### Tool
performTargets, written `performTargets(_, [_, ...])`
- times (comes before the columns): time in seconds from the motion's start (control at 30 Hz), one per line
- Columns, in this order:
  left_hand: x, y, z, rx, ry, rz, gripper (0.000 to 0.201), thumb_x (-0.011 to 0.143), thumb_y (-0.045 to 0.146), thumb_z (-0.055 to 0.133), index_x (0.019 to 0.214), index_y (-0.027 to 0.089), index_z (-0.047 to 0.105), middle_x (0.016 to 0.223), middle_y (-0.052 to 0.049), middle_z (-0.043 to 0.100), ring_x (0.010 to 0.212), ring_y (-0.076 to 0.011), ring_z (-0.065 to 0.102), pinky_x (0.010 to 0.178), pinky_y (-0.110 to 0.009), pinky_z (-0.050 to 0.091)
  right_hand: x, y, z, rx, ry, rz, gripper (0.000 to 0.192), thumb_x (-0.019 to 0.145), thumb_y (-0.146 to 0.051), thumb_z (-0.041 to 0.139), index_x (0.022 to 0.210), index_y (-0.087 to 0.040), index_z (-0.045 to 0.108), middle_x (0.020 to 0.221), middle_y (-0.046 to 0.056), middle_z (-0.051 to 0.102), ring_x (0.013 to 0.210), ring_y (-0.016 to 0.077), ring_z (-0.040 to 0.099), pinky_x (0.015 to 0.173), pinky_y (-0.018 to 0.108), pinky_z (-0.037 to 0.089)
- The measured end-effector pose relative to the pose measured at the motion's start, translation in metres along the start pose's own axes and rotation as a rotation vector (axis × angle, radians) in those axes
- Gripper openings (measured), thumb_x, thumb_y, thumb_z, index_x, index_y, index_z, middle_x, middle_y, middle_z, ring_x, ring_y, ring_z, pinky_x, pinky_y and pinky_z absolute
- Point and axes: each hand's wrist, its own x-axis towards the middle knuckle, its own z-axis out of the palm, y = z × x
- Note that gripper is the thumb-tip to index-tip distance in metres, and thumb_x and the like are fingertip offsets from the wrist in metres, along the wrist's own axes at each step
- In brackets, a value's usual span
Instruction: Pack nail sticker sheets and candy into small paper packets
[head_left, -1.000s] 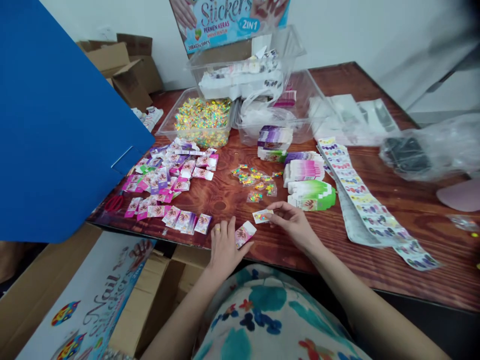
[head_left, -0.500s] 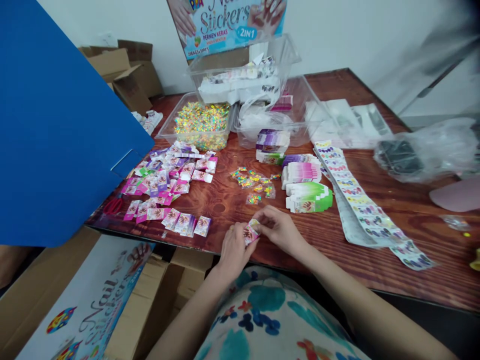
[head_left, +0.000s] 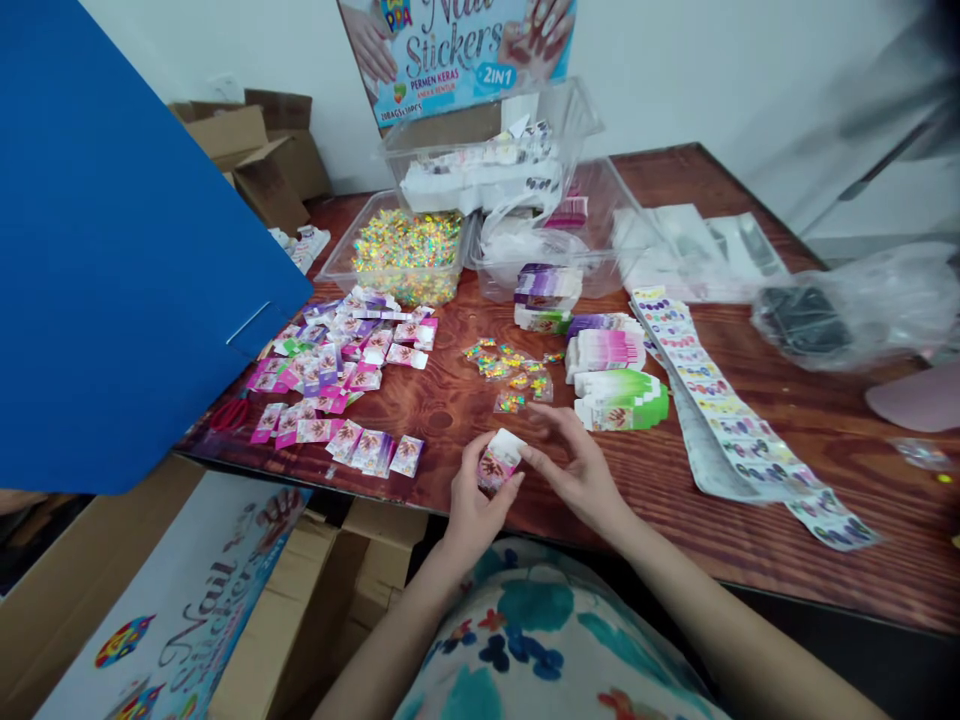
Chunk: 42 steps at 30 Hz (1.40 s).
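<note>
Pink-and-white little box [head_left: 500,461] sits low centre over the desk [head_left: 750,500] edge, pinched by the left hand [head_left: 476,505]; right hand [head_left: 577,470] open, fingertips at its flap. Light, crushable card, best held by edges.

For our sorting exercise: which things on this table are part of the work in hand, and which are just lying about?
In hand:
- small pink-and-white cardboard sticker box, held by left hand
- right hand at its flap
- loose clear candy sachets

Lying about:
- red scissors
- blue board
- crumpled clear plastic bag
</note>
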Motion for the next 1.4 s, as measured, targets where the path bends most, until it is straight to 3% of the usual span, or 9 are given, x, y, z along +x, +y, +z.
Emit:
performTargets(0.17, [0.001,0.001,0.002,-0.059,-0.048,-0.071,0.044,0.074,0.036,0.073,0.108,0.020,0.050,0.096,-0.003,0.066,0.085,-0.0163,0.063,0.077,-0.027,0.048,-0.005,0.001,0.014,0.427,-0.127,0.408,0.045,0.082,-0.045,0.066,0.121,-0.026,0.055,0.080,-0.001,0.061,0.065,0.0138,0.056,0.057,0.025,0.046])
performTargets(0.27, [0.001,0.001,0.003,-0.051,-0.073,-0.115,0.040,0.075,0.040,0.073,0.100,0.020,0.049,0.078,0.001,0.066,0.069,-0.0147,0.063,0.066,-0.025,0.047,-0.008,0.000,0.018,0.520,-0.141,0.517,0.046,0.074,-0.045,0.074,0.112,-0.025,0.058,0.080,-0.002,0.062,0.059,0.0105,0.052,0.049,0.021,0.041])
performTargets(0.37, [0.000,0.003,0.004,-0.035,-0.068,-0.130,0.026,0.087,0.042,0.057,0.099,0.021,0.047,0.071,0.001,0.066,0.063,-0.0154,0.064,0.062,-0.025,0.046,-0.009,0.000,0.018,0.584,-0.214,0.580,0.040,0.074,-0.046,0.075,0.103,-0.021,0.063,0.067,-0.004,0.056,0.048,0.0068,0.043,0.045,0.020,0.037])
performTargets(0.47, [-0.001,0.007,0.005,0.119,0.035,-0.117,0.017,0.096,0.037,0.039,0.097,0.022,0.046,0.072,-0.001,0.064,0.065,-0.0161,0.062,0.061,-0.026,0.042,-0.008,-0.003,0.014,0.422,-0.202,0.396,0.031,0.077,-0.047,0.071,0.090,-0.019,0.070,0.066,-0.001,0.056,0.053,0.0092,0.048,0.050,0.023,0.042])
performTargets(0.6, [-0.003,0.009,0.005,0.200,0.112,-0.082,0.018,0.098,0.033,0.030,0.101,0.022,0.043,0.075,-0.002,0.062,0.066,-0.0167,0.060,0.062,-0.027,0.040,-0.007,-0.010,0.009,0.145,-0.180,0.093,0.023,0.082,-0.043,0.068,0.082,-0.022,0.077,0.081,0.005,0.067,0.076,0.0179,0.061,0.072,0.031,0.050])
performTargets(0.8, [-0.005,0.007,0.004,0.261,0.099,-0.071,0.018,0.097,0.035,0.034,0.102,0.022,0.045,0.072,-0.002,0.061,0.063,-0.0179,0.059,0.059,-0.027,0.038,-0.004,-0.007,0.006,0.265,-0.187,0.295,0.025,0.075,-0.044,0.073,0.082,-0.021,0.077,0.078,0.004,0.073,0.070,0.0177,0.065,0.069,0.031,0.053])
performTargets(0.93, [-0.005,0.008,0.004,0.275,0.068,-0.055,0.017,0.097,0.033,0.033,0.103,0.022,0.045,0.079,-0.005,0.063,0.068,-0.0185,0.061,0.062,-0.028,0.039,0.000,-0.005,0.000,0.287,-0.266,0.333,0.023,0.076,-0.042,0.073,0.081,-0.020,0.078,0.080,0.005,0.075,0.071,0.0181,0.066,0.071,0.031,0.053])
performTargets(1.27, [-0.005,0.009,0.001,0.190,0.032,-0.051,0.022,0.099,0.030,0.029,0.109,0.021,0.046,0.081,-0.003,0.062,0.070,-0.0157,0.060,0.065,-0.027,0.040,-0.010,-0.008,-0.004,0.063,-0.350,-0.007,0.022,0.089,-0.033,0.062,0.105,-0.024,0.075,0.087,0.006,0.070,0.078,0.0179,0.064,0.072,0.030,0.051])
performTargets(1.4, [-0.006,0.012,-0.001,0.138,0.052,-0.100,0.024,0.100,0.032,0.027,0.109,0.021,0.047,0.078,-0.001,0.060,0.069,-0.0150,0.058,0.065,-0.026,0.042,-0.020,-0.002,0.005,0.085,-0.323,0.009,0.024,0.085,-0.034,0.067,0.106,-0.025,0.074,0.088,0.005,0.071,0.078,0.0187,0.065,0.073,0.031,0.052])
